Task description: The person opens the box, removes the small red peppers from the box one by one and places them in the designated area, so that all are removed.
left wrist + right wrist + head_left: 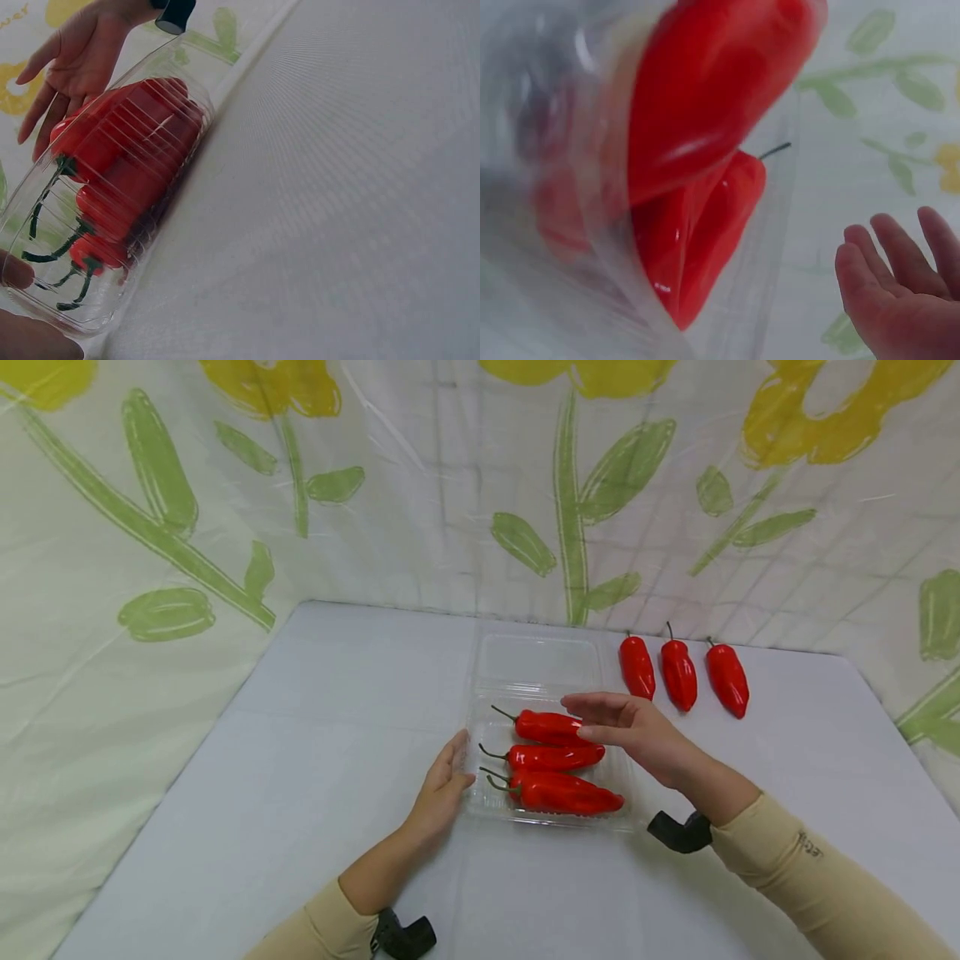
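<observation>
A clear plastic clamshell box (626, 772) sits with its lid (538, 662) folded back toward the far edge. Several red peppers (570, 792) lie in it, stems pointing left; in the left wrist view the peppers (127, 161) show through the ribbed wall. My left hand (437, 793) touches the box's left side, thumb at the rim and fingers straight along it. Over the box's right part is my right hand (637, 731), fingers extended and holding nothing, hiding the end of the farthest pepper (546, 725). The right wrist view shows these fingers (889, 259) spread apart.
Three more red peppers (678, 675) lie side by side on the white table (360, 693), behind and right of the box. A curtain (420, 485) printed with yellow flowers hangs along the table's back edge and sides.
</observation>
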`<state>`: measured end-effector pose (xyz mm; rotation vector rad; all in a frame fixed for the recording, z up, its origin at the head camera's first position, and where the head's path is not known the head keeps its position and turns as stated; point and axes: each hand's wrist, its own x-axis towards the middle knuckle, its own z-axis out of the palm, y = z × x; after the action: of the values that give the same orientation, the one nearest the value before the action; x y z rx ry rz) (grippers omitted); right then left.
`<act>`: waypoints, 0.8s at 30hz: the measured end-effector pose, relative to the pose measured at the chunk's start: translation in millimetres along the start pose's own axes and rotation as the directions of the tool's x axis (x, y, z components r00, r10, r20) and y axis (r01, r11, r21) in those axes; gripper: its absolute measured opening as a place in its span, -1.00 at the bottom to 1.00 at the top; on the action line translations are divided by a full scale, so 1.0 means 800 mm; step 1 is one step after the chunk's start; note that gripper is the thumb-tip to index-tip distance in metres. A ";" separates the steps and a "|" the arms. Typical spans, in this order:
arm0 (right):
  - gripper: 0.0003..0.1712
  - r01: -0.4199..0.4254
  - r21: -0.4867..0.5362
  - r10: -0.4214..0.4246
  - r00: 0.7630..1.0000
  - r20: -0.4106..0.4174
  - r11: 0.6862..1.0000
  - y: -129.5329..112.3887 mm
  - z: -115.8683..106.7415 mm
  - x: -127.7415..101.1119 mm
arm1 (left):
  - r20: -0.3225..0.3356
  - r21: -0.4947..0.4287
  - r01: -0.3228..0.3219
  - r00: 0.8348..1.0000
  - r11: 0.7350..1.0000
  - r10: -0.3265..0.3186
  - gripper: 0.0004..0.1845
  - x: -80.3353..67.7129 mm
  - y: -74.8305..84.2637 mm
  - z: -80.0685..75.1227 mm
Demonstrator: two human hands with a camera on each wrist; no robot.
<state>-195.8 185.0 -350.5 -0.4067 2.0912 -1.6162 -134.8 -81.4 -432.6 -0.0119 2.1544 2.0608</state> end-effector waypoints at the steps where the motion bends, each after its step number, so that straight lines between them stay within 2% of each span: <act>1: -0.40 0.001 0.002 -0.001 1.000 0.017 1.000 0.001 0.002 0.000 | 0.000 0.003 -0.005 1.000 1.000 0.005 -0.32 0.000 0.000 0.000; 6: -0.40 0.005 0.004 -0.005 0.995 0.100 1.000 0.006 0.012 -0.002 | 0.000 -0.001 -0.022 1.000 1.000 0.022 -0.32 -0.001 -0.001 -0.001; 11: -0.41 -0.022 -0.028 0.026 0.988 0.155 0.999 0.010 0.024 0.001 | -0.005 -0.002 -0.029 1.000 1.000 0.029 -0.32 -0.001 -0.001 -0.002; 18: -0.40 -0.067 -0.140 0.091 0.980 0.177 0.988 0.016 0.038 0.006 | -0.002 0.005 -0.041 0.999 0.999 0.041 -0.32 -0.003 0.002 -0.003; 24: -0.43 -0.094 -0.260 0.147 0.970 0.193 0.961 0.010 0.041 0.004 | -0.003 0.010 -0.032 0.999 0.999 0.032 -0.33 -0.002 0.001 -0.001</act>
<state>-180.7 158.6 -365.7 -0.4986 2.1158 -1.1885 -133.5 -82.7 -431.4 0.0208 2.1807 2.0690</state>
